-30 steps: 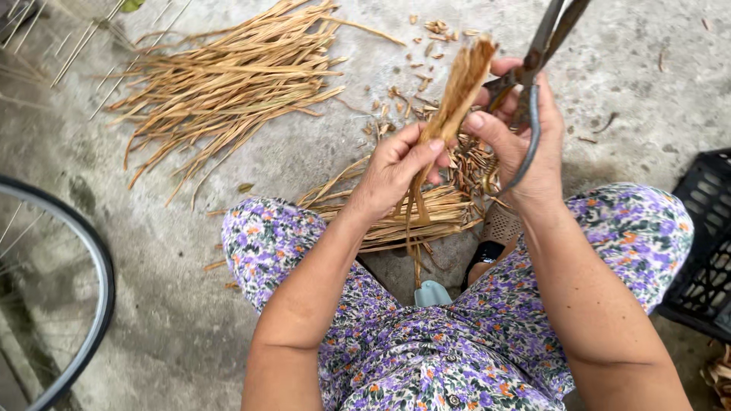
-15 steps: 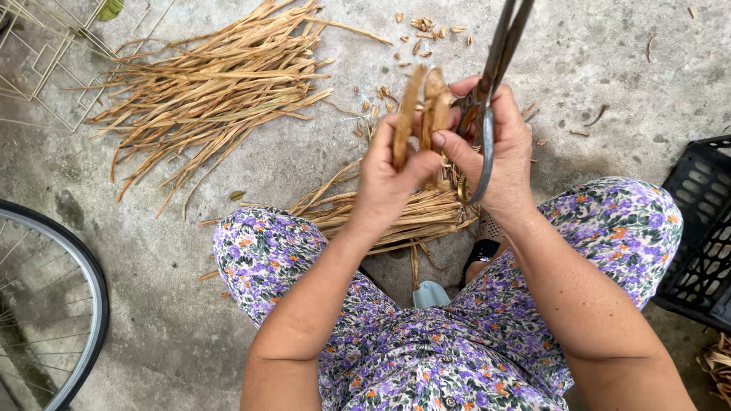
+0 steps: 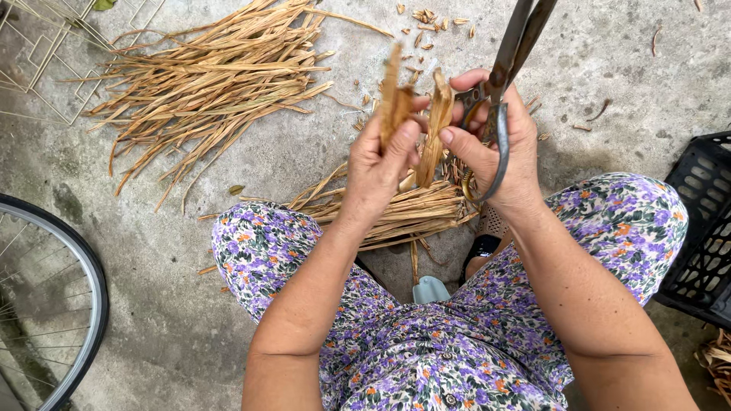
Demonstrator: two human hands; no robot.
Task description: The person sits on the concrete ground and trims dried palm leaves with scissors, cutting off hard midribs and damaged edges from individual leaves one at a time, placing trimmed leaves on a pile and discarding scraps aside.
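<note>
Rough grey concrete floor (image 3: 609,61) lies under everything, speckled with small dry cut bits. Two heaps of long, stiff, straw-coloured dried leaves rest on it: a loose fan (image 3: 205,84) at upper left and a tighter bundle (image 3: 403,217) between the knees. The left hand (image 3: 381,164) has its fingers closed on one papery brown strip (image 3: 394,95), thumb pressed against its front. The right hand (image 3: 499,152) pinches a second, curled strip (image 3: 435,125) between thumb and forefinger, the two strips just beside each other, while its other fingers pass through the loop of one pair of dark metal scissors (image 3: 506,68), blades pointing up. One bicycle wheel (image 3: 68,304) curves at lower left; one black plastic crate (image 3: 704,228) stands at right.
</note>
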